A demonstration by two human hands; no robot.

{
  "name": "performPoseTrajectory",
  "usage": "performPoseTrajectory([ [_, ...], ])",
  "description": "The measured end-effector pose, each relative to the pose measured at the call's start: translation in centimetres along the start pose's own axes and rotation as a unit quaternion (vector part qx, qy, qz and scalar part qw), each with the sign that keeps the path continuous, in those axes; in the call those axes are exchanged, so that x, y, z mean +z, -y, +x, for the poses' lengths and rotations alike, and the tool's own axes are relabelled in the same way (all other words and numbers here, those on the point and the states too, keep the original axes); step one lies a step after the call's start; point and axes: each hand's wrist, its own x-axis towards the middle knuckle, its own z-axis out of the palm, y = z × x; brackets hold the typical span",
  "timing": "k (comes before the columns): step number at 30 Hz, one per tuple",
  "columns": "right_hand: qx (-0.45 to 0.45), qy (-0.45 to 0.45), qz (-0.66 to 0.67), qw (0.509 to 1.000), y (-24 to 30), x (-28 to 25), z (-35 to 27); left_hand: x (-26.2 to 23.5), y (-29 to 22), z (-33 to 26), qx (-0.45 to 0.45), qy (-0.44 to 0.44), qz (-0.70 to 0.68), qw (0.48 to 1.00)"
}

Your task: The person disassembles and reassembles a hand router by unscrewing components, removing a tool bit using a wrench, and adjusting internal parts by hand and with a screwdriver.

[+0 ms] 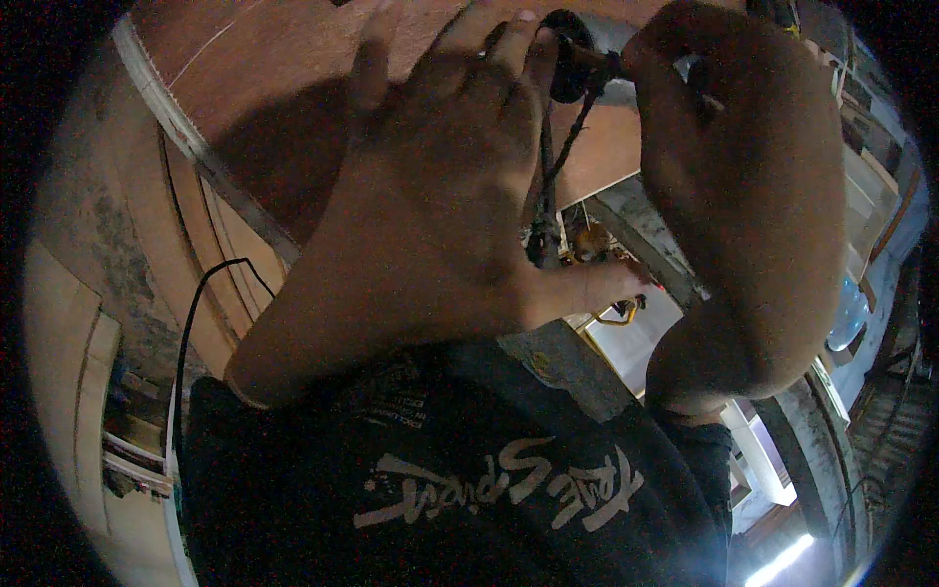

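Observation:
My left hand (450,186) is raised before a reddish-brown surface (264,49), its fingers stretched out and apart. The thumb reaches right, and the other fingertips come up beside a dark round fitting (565,59); whether they touch it is unclear. A short brown piece (590,67) sticks out of that fitting toward my right hand (724,108). The fingers of my right hand are bent closed at its end, and what lies between them is hidden. Dark, knotted cords (572,142) hang from the fitting, passing down behind my left hand.
A pale edge strip (186,132) borders the reddish-brown surface at left. Below it a thin black cable (186,342) bends down past wooden boards (210,230). At right are a clear bluish plastic bottle (847,315) and a grey beam (812,460). A lit tube lamp (780,563) glows at lower right.

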Motion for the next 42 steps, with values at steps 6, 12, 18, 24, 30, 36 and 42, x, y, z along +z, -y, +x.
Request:
performPoseTrajectory([
  [6, 0.121, -0.032, 0.072, 0.99, 1.9, 2.0, -3.2, -0.3, 0.0, 0.3, -0.022, 0.0, 0.012, 1.0],
  [12, 0.131, -0.067, 0.14, 0.979, 2.6, 3.1, -5.2, -0.9, 0.9, 0.6, -0.036, 0.041, 0.029, 0.998],
  [18, 0.124, -0.071, 0.112, 0.983, 2.4, 3.0, -4.9, -1.5, 1.5, 1.3, -0.054, 0.077, 0.041, 0.995],
  [24, 0.124, -0.088, 0.135, 0.979, 2.6, 3.3, -4.8, -1.2, 2.7, 2.3, -0.068, 0.093, 0.036, 0.993],
  [30, 0.137, -0.072, 0.124, 0.98, 2.9, 3.1, -4.6, -0.7, 2.9, 3.0, -0.078, 0.067, 0.001, 0.995],
  [36, 0.118, -0.074, 0.119, 0.983, 3.0, 2.4, -3.5, -0.8, 3.2, 3.5, -0.086, 0.071, -0.026, 0.993],
  [42, 0.171, -0.039, 0.216, 0.96, 2.9, 1.4, -4.6, -0.9, 3.2, 3.9, -0.113, 0.069, -0.048, 0.99],
])
